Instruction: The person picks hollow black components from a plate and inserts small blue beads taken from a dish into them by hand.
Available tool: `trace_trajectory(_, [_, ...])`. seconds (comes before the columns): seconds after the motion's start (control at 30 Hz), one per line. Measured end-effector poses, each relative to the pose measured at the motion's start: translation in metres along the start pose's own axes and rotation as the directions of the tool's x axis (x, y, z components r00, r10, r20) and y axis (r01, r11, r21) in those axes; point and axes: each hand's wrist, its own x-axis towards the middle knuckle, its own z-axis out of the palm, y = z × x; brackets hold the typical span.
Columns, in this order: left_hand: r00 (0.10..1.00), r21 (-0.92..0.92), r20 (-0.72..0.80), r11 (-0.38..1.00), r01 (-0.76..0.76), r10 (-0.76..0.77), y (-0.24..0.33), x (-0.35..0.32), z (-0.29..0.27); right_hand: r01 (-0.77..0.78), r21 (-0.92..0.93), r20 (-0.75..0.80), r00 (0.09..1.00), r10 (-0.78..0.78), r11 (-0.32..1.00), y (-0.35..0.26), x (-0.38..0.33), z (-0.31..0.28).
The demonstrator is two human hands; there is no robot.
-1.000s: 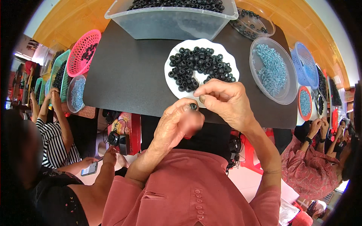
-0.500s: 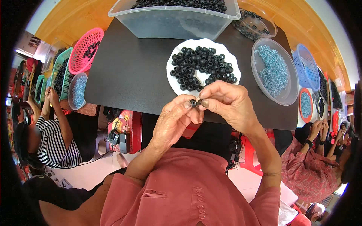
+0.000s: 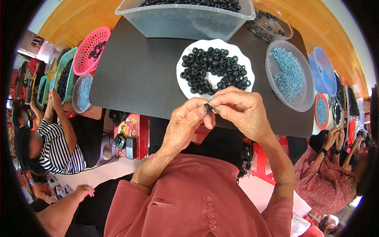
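My left hand (image 3: pixel 184 127) and my right hand (image 3: pixel 241 111) meet at the near edge of a black table (image 3: pixel 138 75). Between their fingertips they pinch one small black ring (image 3: pixel 208 107). Just beyond the hands stands a white plate (image 3: pixel 185 85) heaped with several black rubber rings (image 3: pixel 215 70). To its right is a clear round bowl (image 3: pixel 300 103) holding small blue-grey metal pieces (image 3: pixel 288 73). At the far edge sits a clear plastic bin (image 3: pixel 185 21) filled with more black rings.
A second clear bowl (image 3: pixel 272 25) with black rings stands at the back right. A pink basket (image 3: pixel 90 49), a green basket (image 3: pixel 65 75) and a small bowl (image 3: pixel 82 93) are at the left, where a person in a striped shirt (image 3: pixel 59 146) sits. Another person (image 3: pixel 331 177) works on the right.
Both hands have stayed joined at the table's near edge, the fingertips working the small black ring; the view has shifted slightly.
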Motion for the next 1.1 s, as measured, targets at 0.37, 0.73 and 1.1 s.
trace_trajectory(0.37, [1.0,0.103,-0.022,0.995,-0.006,0.009,-0.001,-0.001,0.001,-0.118,0.184,-0.02,0.992,0.124,0.976,-0.007,-0.005,0.004])
trace_trajectory(0.73, [0.999,0.135,0.048,0.991,-0.002,-0.004,-0.001,0.0,-0.003,-0.014,0.128,0.016,1.0,0.012,0.992,0.002,-0.002,-0.003])
trace_trajectory(1.1, [0.999,0.142,0.043,0.99,0.019,-0.025,-0.002,0.0,-0.005,-0.239,0.192,0.116,0.969,0.219,0.952,-0.01,-0.001,-0.004])
